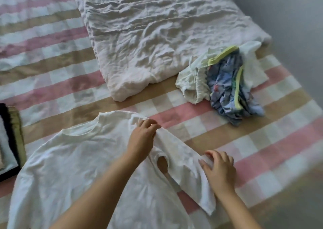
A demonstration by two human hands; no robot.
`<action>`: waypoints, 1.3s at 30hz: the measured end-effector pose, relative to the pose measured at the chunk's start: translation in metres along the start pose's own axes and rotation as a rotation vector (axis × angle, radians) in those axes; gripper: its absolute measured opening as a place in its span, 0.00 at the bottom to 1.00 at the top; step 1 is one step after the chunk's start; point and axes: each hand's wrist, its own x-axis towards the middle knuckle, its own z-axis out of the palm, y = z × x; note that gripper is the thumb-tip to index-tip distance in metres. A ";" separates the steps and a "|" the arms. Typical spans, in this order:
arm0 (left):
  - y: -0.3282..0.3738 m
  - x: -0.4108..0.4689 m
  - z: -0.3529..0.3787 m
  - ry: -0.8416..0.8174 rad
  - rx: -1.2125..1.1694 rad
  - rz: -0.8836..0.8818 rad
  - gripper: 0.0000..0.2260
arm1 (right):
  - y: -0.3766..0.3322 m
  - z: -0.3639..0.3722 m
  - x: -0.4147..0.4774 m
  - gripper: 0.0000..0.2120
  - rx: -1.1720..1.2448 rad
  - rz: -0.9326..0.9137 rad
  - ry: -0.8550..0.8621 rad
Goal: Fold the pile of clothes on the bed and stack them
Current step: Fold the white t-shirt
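Shirt at the bed's near edge; left hand pinches its shoulder, right hand grips the sleeve, which likely folds inward next.

white T-shirt, pink-tan checked bedspread, crumpled blue patterned garment

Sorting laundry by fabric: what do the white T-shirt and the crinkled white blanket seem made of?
The white T-shirt: likely matte cotton jersey; it lies limp, with creases and a banded collar. The crinkled white blanket: probably matte woven cotton or gauze; fine puckered ridges cover it.
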 end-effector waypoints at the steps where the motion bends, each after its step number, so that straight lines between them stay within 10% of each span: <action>1: 0.000 0.007 0.006 -0.019 0.065 0.004 0.13 | 0.006 0.000 -0.001 0.17 -0.062 0.022 -0.013; 11: -0.012 0.044 0.015 -0.192 0.323 0.012 0.09 | 0.039 0.006 -0.010 0.25 0.051 -0.147 -0.137; 19: -0.017 0.041 0.014 -0.209 0.279 0.035 0.07 | 0.014 0.005 0.024 0.13 0.029 -0.240 -0.239; 25: -0.015 0.040 0.020 -0.087 0.122 -0.094 0.05 | 0.031 -0.029 0.024 0.14 0.600 -0.126 -0.366; 28: -0.007 0.047 0.022 -0.019 0.063 -0.111 0.03 | 0.039 -0.047 0.030 0.13 0.698 -0.104 -0.238; 34: -0.004 0.048 0.031 -0.026 0.168 -0.128 0.06 | 0.052 -0.032 0.050 0.09 0.051 0.104 0.011; 39: -0.005 0.051 0.034 0.000 0.196 -0.116 0.05 | 0.060 -0.029 0.056 0.12 0.363 0.111 0.246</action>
